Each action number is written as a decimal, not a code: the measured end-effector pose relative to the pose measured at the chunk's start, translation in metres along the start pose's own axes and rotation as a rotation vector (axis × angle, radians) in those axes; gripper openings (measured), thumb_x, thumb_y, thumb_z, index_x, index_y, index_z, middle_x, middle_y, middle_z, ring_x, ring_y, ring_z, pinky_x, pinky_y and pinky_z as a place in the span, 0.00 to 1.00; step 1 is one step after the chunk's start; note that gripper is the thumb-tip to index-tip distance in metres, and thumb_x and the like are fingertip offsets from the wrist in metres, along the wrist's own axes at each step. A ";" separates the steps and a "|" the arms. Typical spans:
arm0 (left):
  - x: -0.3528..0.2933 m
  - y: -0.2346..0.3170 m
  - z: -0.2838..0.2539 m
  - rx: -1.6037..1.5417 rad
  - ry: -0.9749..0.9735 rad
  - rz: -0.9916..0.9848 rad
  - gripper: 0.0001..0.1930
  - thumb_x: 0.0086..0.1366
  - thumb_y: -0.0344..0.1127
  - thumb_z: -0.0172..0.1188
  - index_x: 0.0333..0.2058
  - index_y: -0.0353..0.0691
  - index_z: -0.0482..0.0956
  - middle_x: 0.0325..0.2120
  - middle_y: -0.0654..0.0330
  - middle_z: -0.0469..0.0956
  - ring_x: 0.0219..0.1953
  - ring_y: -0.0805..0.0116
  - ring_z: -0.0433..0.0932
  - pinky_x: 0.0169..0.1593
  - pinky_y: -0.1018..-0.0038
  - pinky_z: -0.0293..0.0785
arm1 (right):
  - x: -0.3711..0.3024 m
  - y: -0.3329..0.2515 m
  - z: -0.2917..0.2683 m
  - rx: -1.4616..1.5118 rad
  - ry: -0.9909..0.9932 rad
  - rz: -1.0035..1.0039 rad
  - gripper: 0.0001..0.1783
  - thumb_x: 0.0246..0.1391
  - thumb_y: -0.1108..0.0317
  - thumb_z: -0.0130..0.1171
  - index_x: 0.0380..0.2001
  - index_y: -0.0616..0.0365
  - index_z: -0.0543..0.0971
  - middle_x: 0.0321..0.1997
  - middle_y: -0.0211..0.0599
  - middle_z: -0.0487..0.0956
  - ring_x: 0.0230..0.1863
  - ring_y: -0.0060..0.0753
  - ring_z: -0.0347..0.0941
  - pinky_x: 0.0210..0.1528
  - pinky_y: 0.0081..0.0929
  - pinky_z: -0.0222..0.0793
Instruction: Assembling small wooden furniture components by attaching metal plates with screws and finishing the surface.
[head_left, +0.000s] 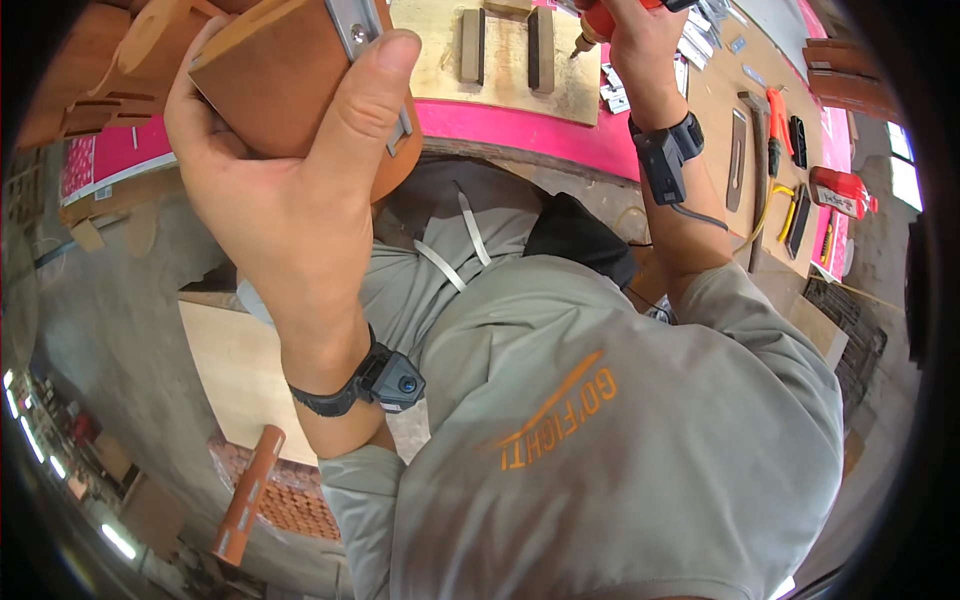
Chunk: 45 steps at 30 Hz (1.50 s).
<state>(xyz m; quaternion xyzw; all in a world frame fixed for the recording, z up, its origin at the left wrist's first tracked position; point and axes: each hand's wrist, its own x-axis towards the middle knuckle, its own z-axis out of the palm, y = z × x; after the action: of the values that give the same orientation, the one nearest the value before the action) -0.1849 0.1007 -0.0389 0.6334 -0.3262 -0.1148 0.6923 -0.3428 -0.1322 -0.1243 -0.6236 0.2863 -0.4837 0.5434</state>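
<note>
My left hand [275,190] clasps the brown piece [275,90] at eleven o'clock, thumb [365,105] across its metal strip [353,25]; my right hand [640,42] grips the red driver [600,22] at one o'clock. Steadied one-handed, the piece could twist, letting the tip [575,54] skid into my thumb.

Left hand [275,200]: at 10 o'clock, gripping; thumb [370,105] extended toward 1 o'clock. Right hand [640,45]: at 1 o'clock, gripping. Both forearms [690,225]: directed roughly toward 12 o'clock.
</note>
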 end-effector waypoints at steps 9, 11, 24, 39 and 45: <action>-0.005 -0.004 0.001 -0.230 0.067 -0.252 0.32 0.69 0.52 0.66 0.59 0.30 0.71 0.52 0.54 0.78 0.53 0.67 0.78 0.58 0.71 0.75 | -0.005 0.000 0.001 -0.004 -0.017 0.040 0.13 0.59 0.72 0.57 0.47 0.62 0.76 0.30 0.36 0.78 0.22 0.22 0.70 0.23 0.19 0.67; -0.001 -0.010 -0.002 -0.275 0.000 -0.290 0.32 0.70 0.54 0.64 0.59 0.32 0.71 0.52 0.55 0.77 0.54 0.67 0.78 0.57 0.70 0.76 | -0.003 -0.001 0.001 0.003 0.004 0.044 0.13 0.59 0.72 0.57 0.47 0.63 0.76 0.30 0.36 0.78 0.22 0.21 0.70 0.23 0.19 0.67; 0.011 -0.023 0.007 -0.453 0.004 -0.454 0.28 0.75 0.50 0.57 0.63 0.36 0.70 0.58 0.59 0.76 0.58 0.69 0.76 0.61 0.67 0.73 | 0.009 -0.002 0.005 -0.081 -0.146 -0.182 0.05 0.57 0.74 0.61 0.37 0.59 0.81 0.30 0.28 0.81 0.28 0.17 0.74 0.30 0.20 0.70; -0.008 -0.084 0.050 -0.411 -0.363 -0.562 0.38 0.67 0.35 0.64 0.68 0.33 0.52 0.59 0.48 0.67 0.59 0.61 0.71 0.63 0.65 0.69 | 0.012 -0.056 0.007 0.033 -0.173 -0.001 0.12 0.52 0.75 0.58 0.41 0.62 0.79 0.37 0.34 0.82 0.31 0.23 0.79 0.32 0.24 0.76; -0.008 -0.104 0.081 -0.051 -0.383 -0.236 0.40 0.65 0.30 0.61 0.70 0.32 0.47 0.58 0.44 0.66 0.58 0.59 0.71 0.63 0.65 0.67 | 0.015 -0.064 0.007 0.184 -0.256 0.033 0.17 0.59 0.62 0.67 0.45 0.61 0.78 0.41 0.34 0.81 0.33 0.20 0.77 0.35 0.21 0.75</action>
<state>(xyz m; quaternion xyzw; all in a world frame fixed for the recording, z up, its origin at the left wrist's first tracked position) -0.2132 0.0221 -0.1411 0.6161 -0.3723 -0.3214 0.6153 -0.3421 -0.1266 -0.0582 -0.6229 0.1793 -0.4157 0.6380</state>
